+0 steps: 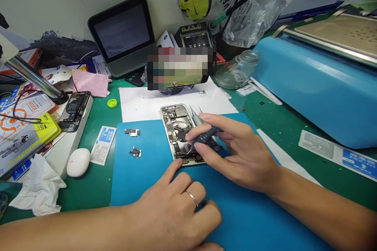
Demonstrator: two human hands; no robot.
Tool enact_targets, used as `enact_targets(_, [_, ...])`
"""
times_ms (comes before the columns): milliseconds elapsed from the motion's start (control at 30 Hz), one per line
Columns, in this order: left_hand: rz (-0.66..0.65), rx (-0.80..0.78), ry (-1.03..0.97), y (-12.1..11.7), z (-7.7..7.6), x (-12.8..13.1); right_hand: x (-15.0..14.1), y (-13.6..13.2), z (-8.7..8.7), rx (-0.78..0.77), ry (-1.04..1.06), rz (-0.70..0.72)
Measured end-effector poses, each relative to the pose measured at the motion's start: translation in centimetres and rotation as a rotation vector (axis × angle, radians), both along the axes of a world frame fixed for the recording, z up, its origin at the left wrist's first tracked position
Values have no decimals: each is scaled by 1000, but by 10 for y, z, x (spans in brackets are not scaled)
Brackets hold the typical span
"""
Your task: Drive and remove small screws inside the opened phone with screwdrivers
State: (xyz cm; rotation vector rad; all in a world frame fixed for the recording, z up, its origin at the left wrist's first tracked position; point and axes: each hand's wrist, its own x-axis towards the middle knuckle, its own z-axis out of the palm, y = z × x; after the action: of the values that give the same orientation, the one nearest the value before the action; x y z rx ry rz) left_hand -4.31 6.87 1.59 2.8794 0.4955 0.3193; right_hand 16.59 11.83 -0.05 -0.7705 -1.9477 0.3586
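Pinching a dark tool (206, 137), the right hand (250, 160) has its grip almost closed above the open phone (179, 125), which lies on the blue mat (141, 180) with its top over white paper (141, 104). The left hand (179, 204) touches the phone's near edge with one finger; I can't tell whether the curled ones hold anything. Two small parts (134, 132) lie left of the phone.

Legend, as read through my remote view: BATTERY runs along the yellow-and-black box (29, 145); the orange-and-white package (17, 119) appears to read SCREEN. Capital letters, seemingly UFLA, and a triangular sign mark the clear plastic bag (250, 21). The left packet (103, 146) and right packet (338, 155) each seem numbered 1 (grey) and 2 (blue); their smaller print I cannot resolve.
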Motion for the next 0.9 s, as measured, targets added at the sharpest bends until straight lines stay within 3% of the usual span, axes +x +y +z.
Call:
enact_targets(567, [10, -29, -14, -1, 1, -1, -1, -1, 2, 31, -12, 8])
enact_targets(733, [17, 72, -57, -3, -13, 0, 1, 0, 0, 55, -25, 25])
enact_targets(900, [24, 104, -78, -3, -26, 0, 1, 3, 3, 146, -56, 141])
